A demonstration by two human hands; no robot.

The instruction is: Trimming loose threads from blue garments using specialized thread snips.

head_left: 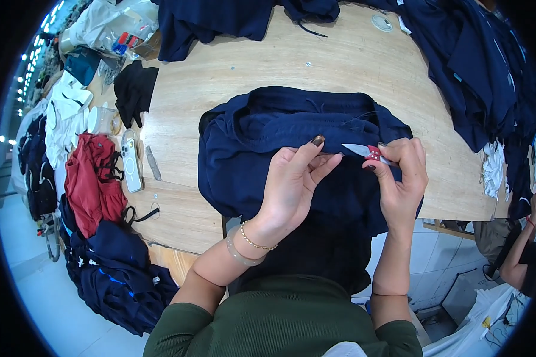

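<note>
A navy blue garment (238, 178) lies bunched at the table's front edge, its gathered waistband-like opening (280, 128) facing up. Fine loose threads (363, 117) stick out along its upper right part. My left hand (295, 181) rests over the middle of the garment, thumb and fingers closed on a bit of its cloth; the exact grip is partly hidden. In my right hand (404, 178) is a pair of thread snips (356, 150), pinched between thumb and fingers. Its silver pointed blades aim left toward my left fingertips, and its grip is red with white dots.
On the left of the wooden table (190, 77) lie a phone (131, 160), a grey strip (153, 163), black cloth (136, 89) and a red garment (95, 184). More navy garments (214, 27) spread along the back and right (470, 77). Another person's arm (521, 244) shows at far right.
</note>
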